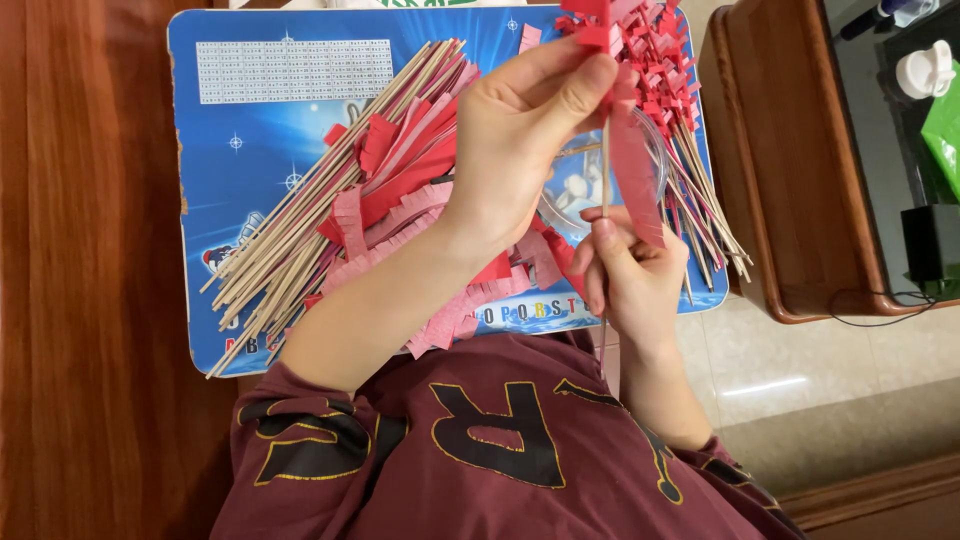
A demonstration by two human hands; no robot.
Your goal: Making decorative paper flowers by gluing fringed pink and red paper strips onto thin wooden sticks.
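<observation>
Item, as I see it from the head camera: my left hand [520,150] is pinched shut, thumb and forefinger on the top of a red fringed strip [632,175] where it meets a thin stick [604,165]; my right hand [630,275] is closed round the stick's lower end. Stick runs near upright in the view, top at the left fingers, foot in the right hand, so the left is nearer the strip. Strip: red paper, one edge cut to a fringe, hanging loose down the stick's right side. Beyond: a clear cup [650,150], bare sticks [300,240], loose strips [400,190] and finished red-topped sticks [660,60] on a blue mat [250,130]
</observation>
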